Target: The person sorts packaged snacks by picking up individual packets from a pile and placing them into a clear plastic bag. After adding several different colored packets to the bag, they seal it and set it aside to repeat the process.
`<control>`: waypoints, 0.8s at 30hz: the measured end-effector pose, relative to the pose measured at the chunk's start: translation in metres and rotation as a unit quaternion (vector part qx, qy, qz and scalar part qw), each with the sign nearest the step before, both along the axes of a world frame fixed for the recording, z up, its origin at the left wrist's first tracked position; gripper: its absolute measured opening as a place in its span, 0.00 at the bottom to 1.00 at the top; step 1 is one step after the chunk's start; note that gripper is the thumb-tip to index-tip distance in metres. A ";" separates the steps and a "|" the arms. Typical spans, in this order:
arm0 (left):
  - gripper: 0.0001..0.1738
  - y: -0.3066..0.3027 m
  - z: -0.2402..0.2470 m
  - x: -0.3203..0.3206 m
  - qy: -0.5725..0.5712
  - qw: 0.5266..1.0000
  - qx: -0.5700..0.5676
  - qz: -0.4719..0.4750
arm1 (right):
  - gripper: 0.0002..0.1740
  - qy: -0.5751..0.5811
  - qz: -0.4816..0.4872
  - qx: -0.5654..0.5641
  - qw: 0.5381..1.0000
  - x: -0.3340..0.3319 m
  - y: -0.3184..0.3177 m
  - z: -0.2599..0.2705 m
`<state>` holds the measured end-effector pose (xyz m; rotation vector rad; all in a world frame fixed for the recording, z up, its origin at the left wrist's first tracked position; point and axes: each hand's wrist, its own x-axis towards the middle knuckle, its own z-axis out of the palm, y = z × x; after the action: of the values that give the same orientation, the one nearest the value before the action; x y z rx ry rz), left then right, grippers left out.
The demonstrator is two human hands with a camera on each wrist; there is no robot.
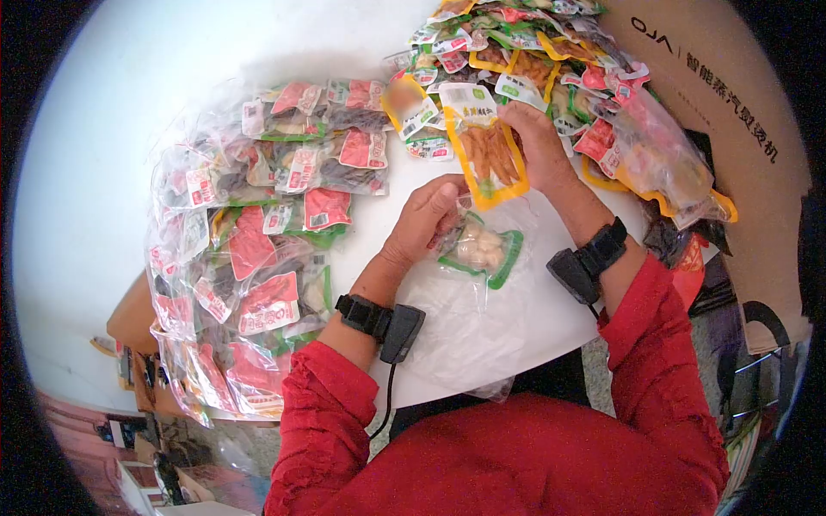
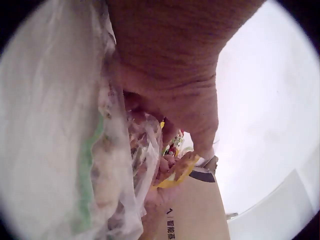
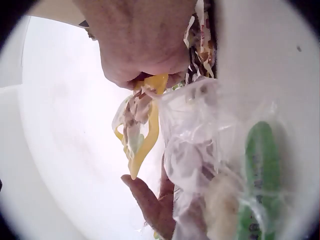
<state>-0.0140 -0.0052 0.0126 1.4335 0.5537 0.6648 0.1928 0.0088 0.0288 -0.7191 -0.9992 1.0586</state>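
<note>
A packet with a yellow border (image 1: 488, 155) and brown food inside is gripped at its upper right side by my right hand (image 1: 538, 150). In the right wrist view this packet (image 3: 137, 120) hangs below the right hand (image 3: 145, 45), close to the clear bag's mouth. My left hand (image 1: 423, 222) holds the rim of the thin clear bag (image 1: 465, 322), its thumb raised apart from the fingers. Inside the bag lies a green-bordered packet (image 1: 482, 247) of pale pieces. The left wrist view shows the left hand (image 2: 170, 85) beside the bag (image 2: 50, 100), its fingertips partly hidden.
Filled clear bags of red-labelled packets (image 1: 267, 232) stand in rows on the white table (image 1: 112, 172) at the left. A heap of mixed packets (image 1: 516, 52) lies at the back right, with another full bag (image 1: 662, 146) beside a large cardboard box (image 1: 731, 172).
</note>
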 end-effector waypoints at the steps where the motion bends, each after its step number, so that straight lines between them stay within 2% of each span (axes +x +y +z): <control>1: 0.24 0.000 -0.001 0.002 0.001 1.000 0.000 0.000 | 0.09 0.022 -0.030 -0.015 0.999 -0.004 -0.001 0.003; 2: 0.26 -0.001 -0.004 0.007 -0.019 0.999 0.031 0.040 | 0.09 0.024 -0.030 -0.016 0.999 -0.003 -0.001 0.003; 3: 0.29 -0.004 -0.004 0.010 -0.038 0.994 0.060 0.082 | 0.10 -0.066 -0.045 0.002 0.997 -0.002 -0.001 0.003; 4: 0.29 -0.005 -0.001 0.011 -0.037 0.994 0.058 0.085 | 0.10 -0.156 -0.058 0.022 0.986 -0.003 0.000 0.002; 5: 0.28 -0.005 0.002 0.012 -0.033 0.993 0.041 0.109 | 0.10 -0.155 -0.055 0.021 0.986 -0.005 0.000 0.001; 7: 0.26 -0.006 0.006 0.013 -0.027 0.990 0.023 0.136 | 0.12 -0.342 -0.107 0.082 0.930 -0.014 -0.005 0.000; 10: 0.23 -0.008 0.009 0.012 0.000 0.986 -0.004 0.164 | 0.12 -0.331 -0.053 0.047 0.941 -0.022 -0.012 0.003; 13: 0.19 -0.006 0.008 0.012 -0.049 0.982 -0.062 0.169 | 0.09 -0.322 0.003 0.000 0.947 -0.022 -0.014 0.005; 15: 0.17 -0.002 0.002 0.011 -0.134 0.979 -0.101 0.113 | 0.08 -0.304 0.014 0.000 0.952 -0.019 -0.014 0.003; 17: 0.17 -0.003 0.001 0.011 -0.137 0.977 -0.110 0.119 | 0.07 -0.287 0.024 0.003 0.958 -0.020 -0.011 0.000; 19: 0.17 -0.002 0.002 0.012 -0.138 0.976 -0.119 0.120 | 0.05 -0.111 0.123 -0.070 0.984 -0.020 -0.008 -0.005; 22: 0.17 -0.002 -0.002 0.012 -0.158 0.974 -0.114 0.113 | 0.05 -0.068 0.166 -0.091 0.980 -0.017 -0.005 -0.010; 24: 0.17 -0.002 -0.001 0.011 -0.152 0.975 -0.122 0.107 | 0.05 -0.080 0.165 -0.088 0.979 -0.015 -0.004 -0.011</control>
<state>-0.0031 -0.0071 0.0114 1.0254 0.5305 0.9358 0.1775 0.0049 0.0177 -0.8093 -1.2024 1.4082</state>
